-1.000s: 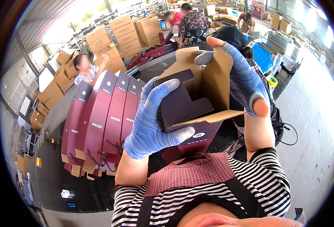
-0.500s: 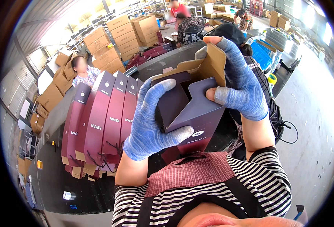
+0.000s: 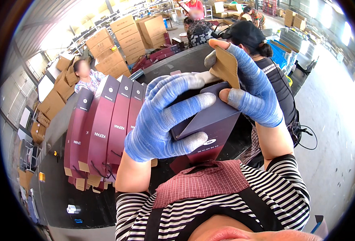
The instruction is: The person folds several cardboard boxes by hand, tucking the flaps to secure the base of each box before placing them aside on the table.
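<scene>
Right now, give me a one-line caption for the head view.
Two blue-gloved hands, left hand and right hand, fold a dark purple carton beside maroon boxes.

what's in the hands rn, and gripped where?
One dark purple carton, held by both gloved hands. The left hand wraps its near side, fingers across the top. The right hand pinches the brown inner flap at the open end.

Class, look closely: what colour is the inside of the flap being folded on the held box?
Plain brown cardboard flap; the box outside is dark purple. Head view.
</scene>
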